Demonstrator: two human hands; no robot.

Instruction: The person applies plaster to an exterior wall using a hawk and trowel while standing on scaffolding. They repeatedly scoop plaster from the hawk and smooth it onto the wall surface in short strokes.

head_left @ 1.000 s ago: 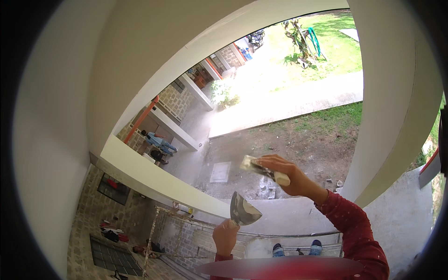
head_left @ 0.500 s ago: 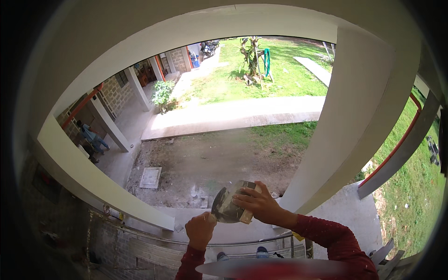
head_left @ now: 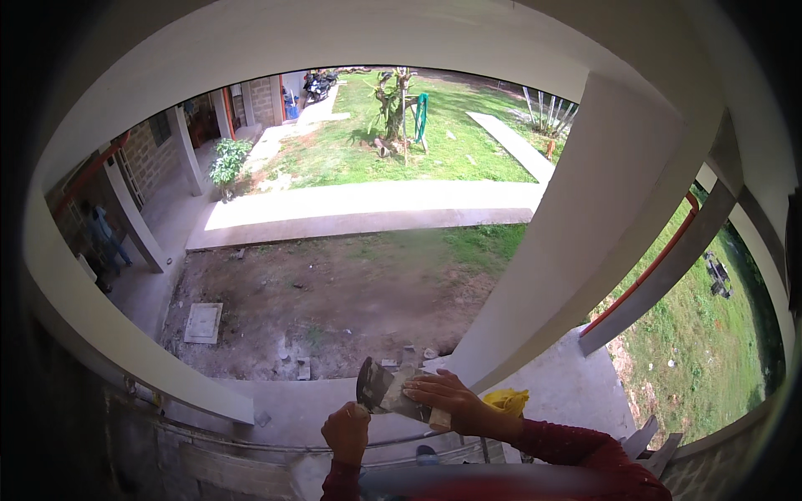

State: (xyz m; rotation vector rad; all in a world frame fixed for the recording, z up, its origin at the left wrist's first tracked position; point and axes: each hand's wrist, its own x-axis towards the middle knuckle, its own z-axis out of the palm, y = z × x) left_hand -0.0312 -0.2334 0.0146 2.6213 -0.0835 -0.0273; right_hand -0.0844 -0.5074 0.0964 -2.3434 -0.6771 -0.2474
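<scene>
Beam and column look pale and even as far as they show; whether either surface is finished cannot be told from here. Neither tool is against them at this moment. The column fills much of the right side and blocks part of the outlook.

Beyond lie dirt, lawn and a bright path. A rail passes below the hands. A blurred red and grey shape along the lower edge hides part of the body. Far left, a person in blue stands in shade, well apart.

A yellow bundle shows just beyond the right wrist. The left hand is curled tight round the scraper, blade up. The right hand lays its fingers over the flat trowel; its thumb is hidden. Both tools are in front of the body, their blades overlapping; actual contact is unclear. Grey paste remains on them, so some is left unspread.
</scene>
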